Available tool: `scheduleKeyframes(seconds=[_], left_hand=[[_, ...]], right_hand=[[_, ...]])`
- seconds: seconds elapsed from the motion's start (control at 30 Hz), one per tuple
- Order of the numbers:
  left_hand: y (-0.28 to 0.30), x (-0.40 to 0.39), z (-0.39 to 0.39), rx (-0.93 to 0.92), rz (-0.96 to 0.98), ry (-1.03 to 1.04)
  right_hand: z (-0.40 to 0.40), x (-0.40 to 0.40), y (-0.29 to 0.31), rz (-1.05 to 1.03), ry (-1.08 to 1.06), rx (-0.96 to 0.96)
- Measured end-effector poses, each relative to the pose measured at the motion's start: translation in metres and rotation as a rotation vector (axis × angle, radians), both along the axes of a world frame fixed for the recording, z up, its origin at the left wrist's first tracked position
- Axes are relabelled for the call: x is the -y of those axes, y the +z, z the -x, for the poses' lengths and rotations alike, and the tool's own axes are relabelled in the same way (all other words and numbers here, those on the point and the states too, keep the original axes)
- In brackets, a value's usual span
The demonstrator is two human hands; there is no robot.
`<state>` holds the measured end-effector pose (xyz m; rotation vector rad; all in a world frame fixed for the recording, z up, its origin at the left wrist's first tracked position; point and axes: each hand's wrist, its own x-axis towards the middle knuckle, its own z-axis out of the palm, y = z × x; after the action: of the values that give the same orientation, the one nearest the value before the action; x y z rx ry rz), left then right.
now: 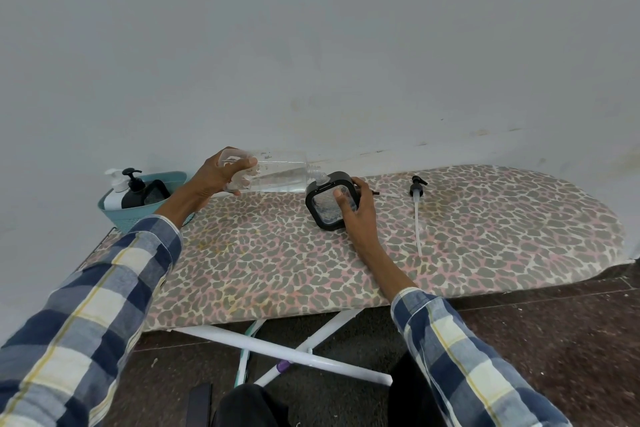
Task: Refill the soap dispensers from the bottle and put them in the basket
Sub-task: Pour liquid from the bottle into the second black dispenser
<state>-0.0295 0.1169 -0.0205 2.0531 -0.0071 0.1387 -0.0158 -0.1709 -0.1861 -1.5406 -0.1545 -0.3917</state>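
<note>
My left hand (221, 173) grips the base of a clear plastic bottle (277, 172), tipped on its side with its neck over the top opening of a square black soap dispenser (327, 204). A little clear liquid lies along the bottle's lower side. My right hand (356, 208) holds the dispenser from its right side, tilted on the ironing board (277, 263). The dispenser's black pump head with its long white tube (417, 208) lies on the board to the right. A teal basket (145, 215) at the board's left end holds a white dispenser (112, 194) and two black dispensers (133, 192).
The leopard-print board stands against a pale wall. Its white crossed legs (294, 354) show below, over a dark floor. The board's right half is bare apart from the pump. My dark-clothed knee (249, 406) is at the bottom edge.
</note>
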Motion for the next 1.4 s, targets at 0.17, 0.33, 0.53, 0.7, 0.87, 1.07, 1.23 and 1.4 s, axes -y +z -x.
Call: scheduleKeyframes(seconds=[0.17, 0.33, 0.53, 0.7, 0.87, 1.07, 1.23, 1.4], left_hand=[[0.0017, 0.0004, 0.0016, 0.004, -0.02, -0.001], [0.003, 0.0003, 0.0006, 0.0, -0.034, 0.002], [0.0026, 0.0005, -0.0016, -0.013, -0.031, -0.002], [0.0038, 0.0026, -0.0029, -0.016, -0.033, 0.0], [0.0041, 0.0034, -0.0006, -0.013, -0.009, -0.004], [0.0028, 0.0027, -0.0001, -0.01, -0.007, -0.005], [0.0038, 0.004, 0.0015, 0.004, 0.006, -0.01], [0.0055, 0.0032, -0.0019, 0.013, -0.019, -0.031]], right_hand=[[-0.0008, -0.0003, 0.0001, 0.004, 0.0, -0.002], [-0.0005, 0.0, 0.0005, 0.006, -0.002, -0.006], [0.0008, 0.0004, 0.0012, 0.007, -0.006, -0.007], [-0.003, -0.0014, -0.0027, 0.009, -0.014, -0.025], [-0.004, -0.0007, -0.0031, 0.02, -0.016, -0.022], [-0.0035, -0.0007, -0.0028, 0.025, -0.016, -0.023], [-0.0029, -0.0002, -0.0022, 0.023, -0.013, -0.022], [-0.0038, -0.0002, -0.0023, 0.023, -0.011, -0.025]])
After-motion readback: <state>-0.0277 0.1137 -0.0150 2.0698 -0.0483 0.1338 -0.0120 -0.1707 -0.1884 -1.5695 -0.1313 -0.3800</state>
